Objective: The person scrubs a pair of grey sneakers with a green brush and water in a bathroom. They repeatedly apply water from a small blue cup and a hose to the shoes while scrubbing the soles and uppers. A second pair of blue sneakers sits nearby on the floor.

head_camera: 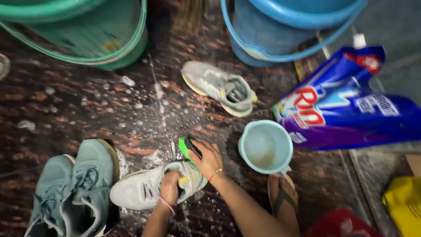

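Observation:
A light grey sneaker [140,189] lies on its side on the wet, soapy floor. My left hand [170,188] grips it at the opening, fingers tucked inside. My right hand [207,158] is closed on a green and black scrub brush [186,147], which is pressed against the sneaker's heel end. The matching grey sneaker [221,85] lies apart, farther away near the buckets.
A pair of teal sneakers [74,188] lies at the left. A light blue mug [265,147] stands right of my right hand, with a blue detergent pouch [351,109] beyond it. A green bucket [87,30] and a blue bucket [280,26] stand at the top. My sandalled foot [285,197] is at lower right.

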